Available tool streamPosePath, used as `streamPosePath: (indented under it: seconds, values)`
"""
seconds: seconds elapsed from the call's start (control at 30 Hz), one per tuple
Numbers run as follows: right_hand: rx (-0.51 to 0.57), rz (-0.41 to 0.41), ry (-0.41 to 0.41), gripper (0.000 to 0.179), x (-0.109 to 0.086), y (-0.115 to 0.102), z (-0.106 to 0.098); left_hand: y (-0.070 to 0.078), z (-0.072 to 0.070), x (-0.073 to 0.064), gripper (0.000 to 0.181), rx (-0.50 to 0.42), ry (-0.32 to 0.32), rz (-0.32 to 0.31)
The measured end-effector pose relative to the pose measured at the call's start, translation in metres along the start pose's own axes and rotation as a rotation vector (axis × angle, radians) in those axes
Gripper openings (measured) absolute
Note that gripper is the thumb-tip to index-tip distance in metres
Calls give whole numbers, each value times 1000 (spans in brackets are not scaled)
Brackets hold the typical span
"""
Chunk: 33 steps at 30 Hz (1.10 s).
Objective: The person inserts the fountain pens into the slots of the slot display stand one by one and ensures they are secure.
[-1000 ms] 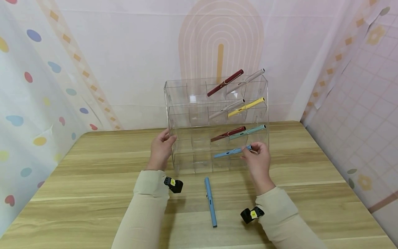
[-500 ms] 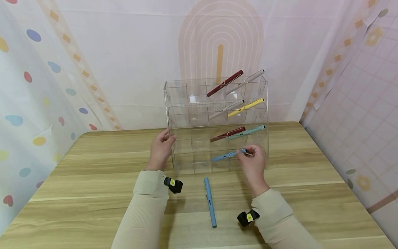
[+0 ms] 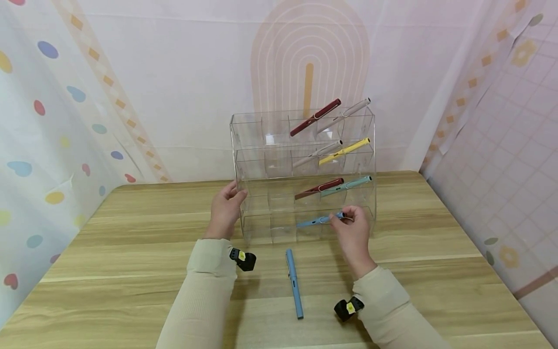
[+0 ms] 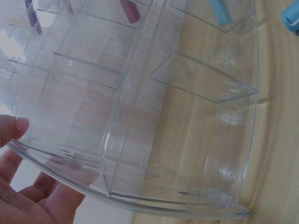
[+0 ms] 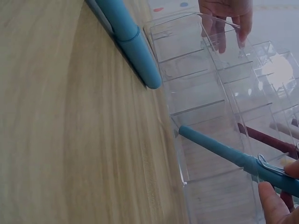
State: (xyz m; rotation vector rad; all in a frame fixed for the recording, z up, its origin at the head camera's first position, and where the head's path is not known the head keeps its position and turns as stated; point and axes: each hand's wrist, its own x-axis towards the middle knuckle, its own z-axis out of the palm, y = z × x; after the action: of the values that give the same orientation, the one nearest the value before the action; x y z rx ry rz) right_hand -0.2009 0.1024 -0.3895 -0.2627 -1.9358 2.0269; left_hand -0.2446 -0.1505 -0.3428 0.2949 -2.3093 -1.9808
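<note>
A clear acrylic tiered pen rack stands on the table. My left hand grips its left side panel; in the left wrist view the thumb lies on one side of the panel, with fingers on the other. In the bottom tier a blue pen slants up to the right, and my right hand pinches its capped end near the clip. The right wrist view shows that pen's far end inside a compartment. A second blue pen lies on the tabletop in front of the rack.
Higher tiers hold dark red pens, pale grey pens, a yellow pen and a teal pen. Patterned cloth hangs behind the wooden table.
My right hand has moved slightly left and down with the blue pen, which sits lower in the bottom tier. The left hand and the other pens have stayed put.
</note>
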Motion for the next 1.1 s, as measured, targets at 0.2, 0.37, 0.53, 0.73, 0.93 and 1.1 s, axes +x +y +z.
streamPosePath:
  seconds: [0.2,0.37,0.53,0.73,0.93,1.1]
  values:
    - [-59,-15,9,22,-2,1,-2,-2,-1,3,48,5,-13,-25]
    - [-68,-37,1,23,-4,0,-3,-1,0,2,48,8,-11,-27]
    - [-81,-17,-23,26,-4,0,-5,-1,0,2,49,4,-9,-27]
    - [-107,-9,-73,38,-9,-5,-17,1,0,1,48,9,-7,-28]
    - [-168,70,-146,39,-16,-8,-30,0,0,1,48,7,-4,-20]
    - [-209,166,-235,40,-23,-5,-34,-1,0,1,48,0,-8,-23]
